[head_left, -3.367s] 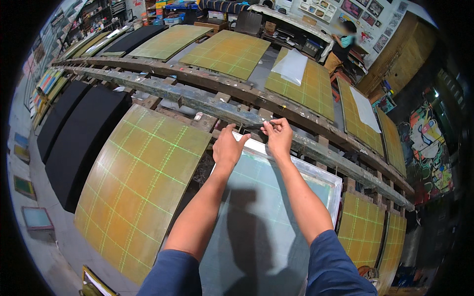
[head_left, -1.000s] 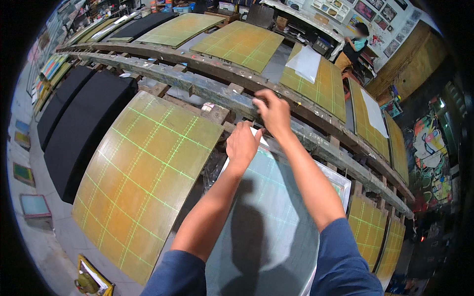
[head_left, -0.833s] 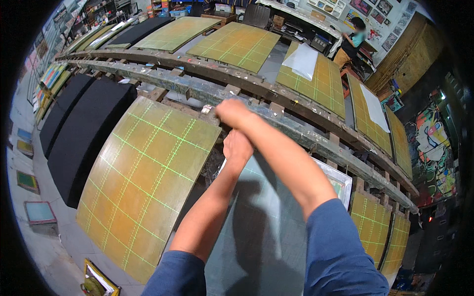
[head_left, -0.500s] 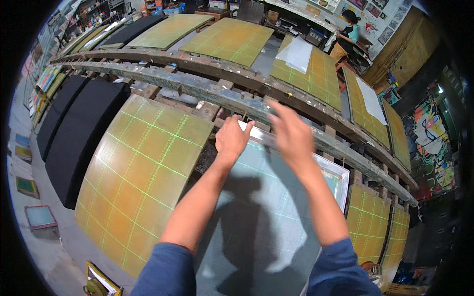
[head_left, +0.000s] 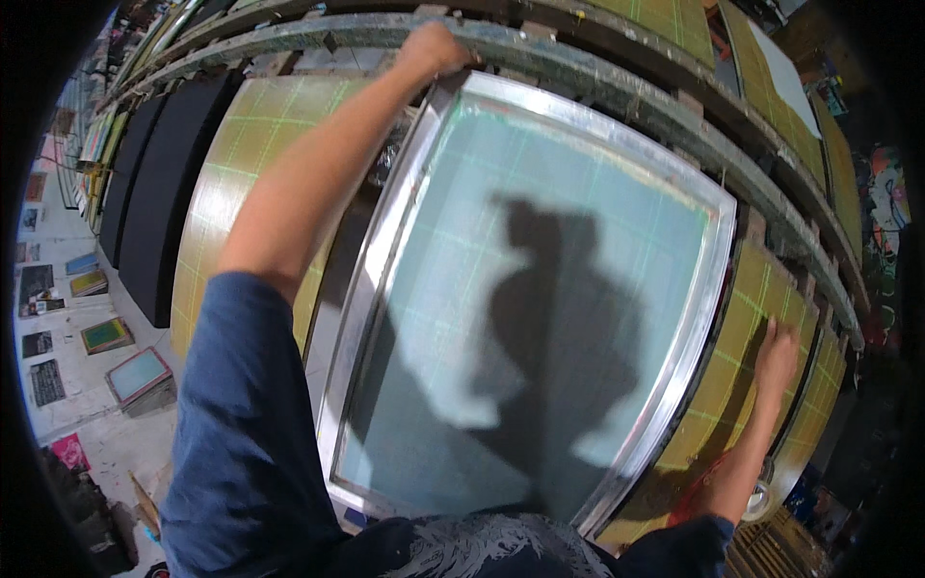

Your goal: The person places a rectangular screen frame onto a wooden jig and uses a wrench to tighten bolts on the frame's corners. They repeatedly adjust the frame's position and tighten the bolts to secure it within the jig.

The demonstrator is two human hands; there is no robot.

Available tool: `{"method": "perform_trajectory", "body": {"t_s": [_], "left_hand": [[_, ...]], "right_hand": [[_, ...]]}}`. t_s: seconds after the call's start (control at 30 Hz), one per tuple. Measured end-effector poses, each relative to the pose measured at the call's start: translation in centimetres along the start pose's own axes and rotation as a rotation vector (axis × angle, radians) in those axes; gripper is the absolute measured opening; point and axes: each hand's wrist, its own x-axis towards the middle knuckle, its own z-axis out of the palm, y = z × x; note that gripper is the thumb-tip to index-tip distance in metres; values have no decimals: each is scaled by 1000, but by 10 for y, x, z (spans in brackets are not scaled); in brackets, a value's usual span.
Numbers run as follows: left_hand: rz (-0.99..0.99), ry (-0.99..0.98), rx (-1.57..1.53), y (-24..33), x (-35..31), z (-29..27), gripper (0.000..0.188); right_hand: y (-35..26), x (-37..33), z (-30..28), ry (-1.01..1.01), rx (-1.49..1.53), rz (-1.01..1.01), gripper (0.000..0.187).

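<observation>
A large screen-printing frame (head_left: 361, 289) with a silvery metal border and a pale blue-green mesh (head_left: 462, 222) lies in front of me, over a board whose green grid lines show through. My left hand (head_left: 431, 50) is closed beside the frame's far left corner, at the dark wooden rail (head_left: 568, 53); what its fingers grip is hidden. Off to the right, my right hand (head_left: 777, 354) is over a yellowish board (head_left: 747, 289), its fingers partly stretched out with nothing in them. My shadow falls across the mesh.
Left of the frame is another yellowish gridded board (head_left: 226, 173), then black padded boards (head_left: 178, 183). Several small framed screens (head_left: 138, 374) stand on the floor at far left. A roll of tape (head_left: 758, 501) is near my right forearm. More boards lie beyond the rails.
My view has tilted down over the frame. My left hand has shifted to the frame's far left corner at the rail. My right hand has left the far edge and moved out to the right.
</observation>
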Motion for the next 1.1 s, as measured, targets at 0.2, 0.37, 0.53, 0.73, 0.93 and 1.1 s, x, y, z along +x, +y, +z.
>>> {"method": "perform_trajectory", "body": {"t_s": [0.2,0.37,0.53,0.73,0.93,1.1], "left_hand": [[-99,-232,213,38,30,-2,88],[-100,-142,197,46,28,3,74],[-118,-371,247,89,26,-2,39],[-200,-438,105,29,52,-2,23],[-232,-713,-235,21,53,-14,26],[-192,-601,-305,32,24,-9,33]], "right_hand": [[-41,132,20,-194,767,47,59],[-80,201,21,-684,1001,181,53],[-59,228,22,-845,1086,116,52],[-116,253,29,-836,741,140,49],[-103,272,51,-1018,1000,41,55],[-109,264,59,-991,1097,72,51]]}}
